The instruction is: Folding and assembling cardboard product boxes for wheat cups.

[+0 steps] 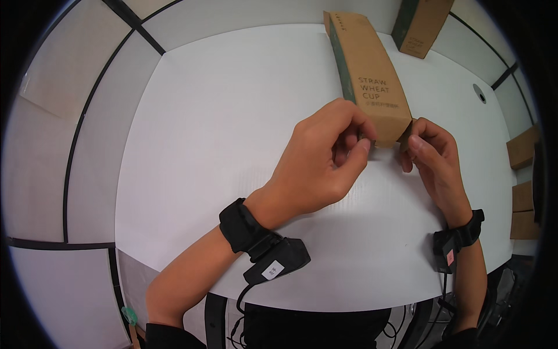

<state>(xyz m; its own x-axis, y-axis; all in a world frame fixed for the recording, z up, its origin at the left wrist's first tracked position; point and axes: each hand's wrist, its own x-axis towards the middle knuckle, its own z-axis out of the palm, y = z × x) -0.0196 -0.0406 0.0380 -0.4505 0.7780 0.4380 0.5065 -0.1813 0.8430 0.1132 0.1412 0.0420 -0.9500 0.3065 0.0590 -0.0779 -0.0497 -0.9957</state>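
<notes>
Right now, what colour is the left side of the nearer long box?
Dark green. The left side of the box shows best in the head view.

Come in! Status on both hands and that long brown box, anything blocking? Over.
Long brown box lying on white table. Left hand at its near end, grip unclear. Right hand pinching near-right flap. Second box farther back, not blocking.
</notes>
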